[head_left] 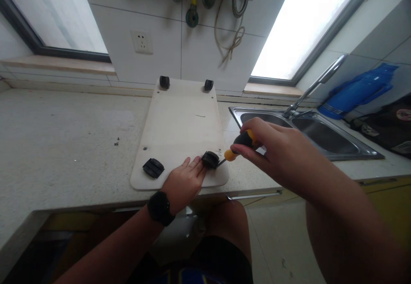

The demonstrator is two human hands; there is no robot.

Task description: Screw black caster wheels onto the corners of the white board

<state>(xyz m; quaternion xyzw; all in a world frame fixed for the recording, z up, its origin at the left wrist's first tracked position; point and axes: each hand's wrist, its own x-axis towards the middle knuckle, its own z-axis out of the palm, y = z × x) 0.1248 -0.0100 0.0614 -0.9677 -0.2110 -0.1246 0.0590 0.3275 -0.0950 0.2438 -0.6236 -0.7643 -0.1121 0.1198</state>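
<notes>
A pale board [183, 125] with rounded corners lies on the counter, a black caster-like fitting near each corner. My right hand [268, 144] grips a yellow-and-black screwdriver [242, 142], tilted so its shaft reaches down to the base of the near right black fitting [210, 159]. Whether the tip sits in a screw is too small to tell. My left hand [186, 179] rests flat on the board, fingers stretched out and their tips touching that same fitting. Left of this hand is the near left black fitting [153, 168].
Small dark screws [116, 142] lie on the counter [80, 147] left of the board. To the right are a double steel sink [324, 134], its faucet [316, 87] and a blue thermos-like jug [359, 89]. A wall socket [141, 42] and pipe valves are behind.
</notes>
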